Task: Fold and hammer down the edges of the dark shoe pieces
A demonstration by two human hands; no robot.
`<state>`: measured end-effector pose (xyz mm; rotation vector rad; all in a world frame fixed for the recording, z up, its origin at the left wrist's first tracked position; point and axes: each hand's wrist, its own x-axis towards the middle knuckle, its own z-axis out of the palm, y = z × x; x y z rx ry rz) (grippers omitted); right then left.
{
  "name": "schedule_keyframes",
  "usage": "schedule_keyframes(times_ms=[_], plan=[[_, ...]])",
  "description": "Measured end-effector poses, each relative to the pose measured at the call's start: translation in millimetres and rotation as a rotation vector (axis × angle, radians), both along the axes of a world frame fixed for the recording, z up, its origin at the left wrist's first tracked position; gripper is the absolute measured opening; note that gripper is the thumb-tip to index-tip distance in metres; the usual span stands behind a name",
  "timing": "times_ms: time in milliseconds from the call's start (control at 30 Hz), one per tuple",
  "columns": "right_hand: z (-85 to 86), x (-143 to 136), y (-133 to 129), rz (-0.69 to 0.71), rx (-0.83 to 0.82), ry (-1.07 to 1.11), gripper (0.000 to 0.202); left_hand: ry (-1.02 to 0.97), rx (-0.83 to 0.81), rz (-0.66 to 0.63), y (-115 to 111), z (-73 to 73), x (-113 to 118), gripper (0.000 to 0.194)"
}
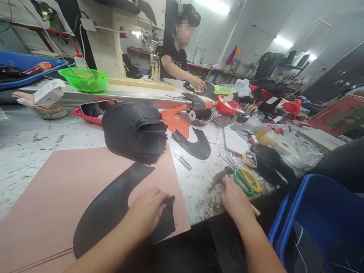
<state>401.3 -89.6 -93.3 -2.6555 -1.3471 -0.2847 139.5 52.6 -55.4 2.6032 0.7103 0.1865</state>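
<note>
- Curved black piece [99,212]: lies on the pink sheet [57,178], one arm reaching the sheet's near right edge. From where I stand, it looks flat.
- Left hand [146,208]: over the piece's right arm, on the sheet's near right part. Fingers bent and close together; whether they pinch the material or merely press it, I cannot tell.
- Right hand [234,197]: right of the sheet, at a small dark piece [222,176]. Fingers curled; their closure on it cannot be confirmed.
- Handling, left: light, flat pressure would probably suit the piece; hard pinching could crease its narrow arm.
- Handling, right: the green-handled scissors [248,192] sit close beside this hand, right of the sheet. A low, short reach should avoid snagging their rings.
- Thin dark strands [42,261]: cross the sheet's near left part, meeting the piece. Advisable to avoid tugging them when shifting it.
- Stack of black pieces [127,132]: at the sheet's far edge, overlapping it. Clearance recommended, as its layers could slide.
</note>
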Motion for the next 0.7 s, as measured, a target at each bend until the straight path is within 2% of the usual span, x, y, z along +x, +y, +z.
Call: schedule_keyframes(times_ms=[67,133,300,367,467,533,600,700], plan=[[-0.2,6,0,-0.033,-0.030,0.020,0.048,-0.037,0.029,-0.031,2,-2.4,1,0.028],[7.0,4,3,-0.070,-0.024,0.021,0.044,-0.082,0.068,-0.070,5,-5.7,2,0.028],[49.9,-25,15,-0.108,-0.111,0.109,0.025,-0.192,0.194,-0.184,8,-13.4,1,0.030],[69.7,-40,22,-0.016,-0.181,0.167,0.021,-0.212,0.240,-0.231,6,-13.5,1,0.033],[91.4,-61,34,0.311,-0.176,0.267,0.021,-0.204,0.371,-0.308,4,-9.6,0,0.032],[98.5,-70,43,0.467,-0.159,0.297,0.023,-0.187,0.478,-0.347,2,-5.8,1,0.030],[100.6,-75,51,0.514,-0.209,0.257,0.019,-0.179,0.535,-0.373,0,-2.9,2,0.029],[99.3,-78,63,0.559,-0.338,0.152,0.012,-0.157,0.525,-0.387,-1,-1.3,3,0.026]])
